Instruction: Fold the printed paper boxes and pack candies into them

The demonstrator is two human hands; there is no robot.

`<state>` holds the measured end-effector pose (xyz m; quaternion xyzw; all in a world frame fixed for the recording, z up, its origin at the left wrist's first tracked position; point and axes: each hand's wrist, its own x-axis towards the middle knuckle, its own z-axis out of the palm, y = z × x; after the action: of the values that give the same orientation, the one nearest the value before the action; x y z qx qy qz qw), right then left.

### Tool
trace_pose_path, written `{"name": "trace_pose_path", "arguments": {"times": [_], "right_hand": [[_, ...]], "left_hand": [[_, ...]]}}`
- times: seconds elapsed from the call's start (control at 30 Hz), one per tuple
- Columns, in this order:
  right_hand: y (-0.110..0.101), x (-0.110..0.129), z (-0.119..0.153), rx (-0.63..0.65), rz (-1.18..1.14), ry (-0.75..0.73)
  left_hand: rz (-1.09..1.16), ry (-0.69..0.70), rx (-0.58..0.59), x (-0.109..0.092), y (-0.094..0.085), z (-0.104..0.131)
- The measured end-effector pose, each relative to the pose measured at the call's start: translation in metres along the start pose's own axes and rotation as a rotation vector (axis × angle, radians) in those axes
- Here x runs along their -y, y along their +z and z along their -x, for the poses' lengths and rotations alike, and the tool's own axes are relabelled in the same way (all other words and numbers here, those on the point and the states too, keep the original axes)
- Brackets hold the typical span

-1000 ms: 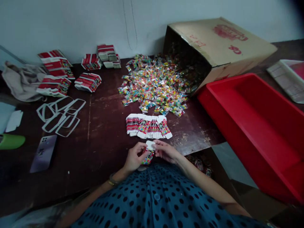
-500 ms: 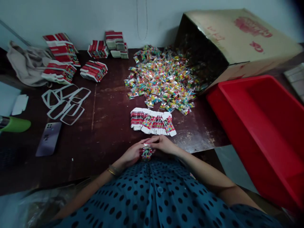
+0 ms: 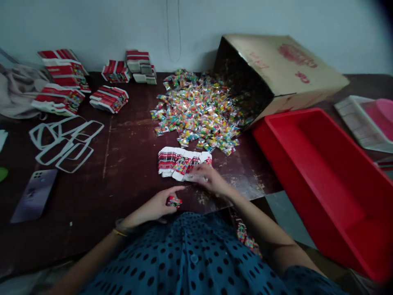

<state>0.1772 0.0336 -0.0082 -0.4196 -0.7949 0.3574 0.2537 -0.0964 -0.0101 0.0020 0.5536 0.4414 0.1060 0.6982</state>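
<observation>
Near the table's front edge, my left hand (image 3: 156,205) is closed on a small printed box (image 3: 174,201), its index finger stretched out. My right hand (image 3: 206,177) reaches over the right part of a row of flat printed cartons (image 3: 170,160); its fingers are blurred, and whether they grip a carton is unclear. Behind the row spreads a heap of small clear packets of colourful candy (image 3: 199,110). More printed boxes (image 3: 242,233) show below the table edge, beside my right forearm.
A cardboard box (image 3: 285,65) lies open behind a red bin (image 3: 294,176) on the right. At left are carton stacks (image 3: 109,99), white bands (image 3: 61,149), a phone (image 3: 35,194) and a cloth bag (image 3: 18,88). A plastic tray (image 3: 353,123) stands far right.
My hands have moved apart. The left keeps the small box, while the right has gone forward to the carton row. The view has shifted, showing more of the right side.
</observation>
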Motion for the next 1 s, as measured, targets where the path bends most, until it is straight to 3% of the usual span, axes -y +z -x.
{"name": "trace_pose_path", "arguments": {"times": [0.07, 0.13, 0.17, 0.2, 0.3, 0.33, 0.4, 0.53, 0.63, 0.7, 0.73, 0.8, 0.87, 0.9, 1.0], "right_hand": [[-0.032, -0.044, 0.001, -0.343, 0.260, 0.265], [-0.056, -0.085, 0.011, -0.482, 0.423, 0.412], [-0.062, -0.100, 0.019, -0.520, 0.438, 0.414], [-0.064, -0.112, 0.026, -0.543, 0.433, 0.399], [-0.053, -0.123, 0.045, -0.616, 0.379, 0.352], [-0.047, -0.121, 0.050, -0.648, 0.368, 0.356], [-0.037, -0.114, 0.056, -0.689, 0.342, 0.359], [-0.032, -0.097, 0.068, -0.608, 0.197, 0.350], [-0.034, -0.072, 0.072, -0.702, -0.056, 0.447], [-0.030, -0.042, 0.067, -0.757, -0.308, 0.477], [-0.026, -0.024, 0.062, -0.715, -0.431, 0.461], [-0.014, 0.013, 0.048, -0.513, -0.590, 0.384], [-0.005, 0.040, 0.031, -0.345, -0.548, 0.300], [-0.002, 0.048, 0.021, -0.325, -0.476, 0.273], [-0.005, 0.047, -0.001, -0.440, -0.247, 0.263]], "left_hand": [[-0.167, -0.065, 0.135, -0.001, -0.015, 0.007], [-0.268, -0.124, 0.268, -0.002, -0.029, 0.013], [-0.279, -0.123, 0.237, -0.003, -0.033, 0.016], [-0.252, -0.105, 0.151, -0.006, -0.037, 0.017], [-0.014, 0.019, -0.272, -0.017, -0.036, 0.012], [0.063, 0.049, -0.360, -0.020, -0.033, 0.008], [0.120, 0.060, -0.358, -0.021, -0.026, 0.003], [-0.020, -0.078, -0.067, -0.003, -0.022, 0.009], [-0.022, -0.242, 0.186, 0.010, -0.028, 0.019], [0.053, -0.246, 0.151, 0.010, -0.029, 0.017], [0.105, -0.217, 0.067, 0.006, -0.026, 0.013], [0.235, -0.140, -0.086, -0.004, -0.016, -0.001], [0.328, -0.095, -0.021, -0.016, -0.001, -0.019], [0.342, -0.055, -0.003, -0.021, 0.006, -0.028], [0.357, 0.032, 0.059, -0.030, 0.022, -0.047]]}}
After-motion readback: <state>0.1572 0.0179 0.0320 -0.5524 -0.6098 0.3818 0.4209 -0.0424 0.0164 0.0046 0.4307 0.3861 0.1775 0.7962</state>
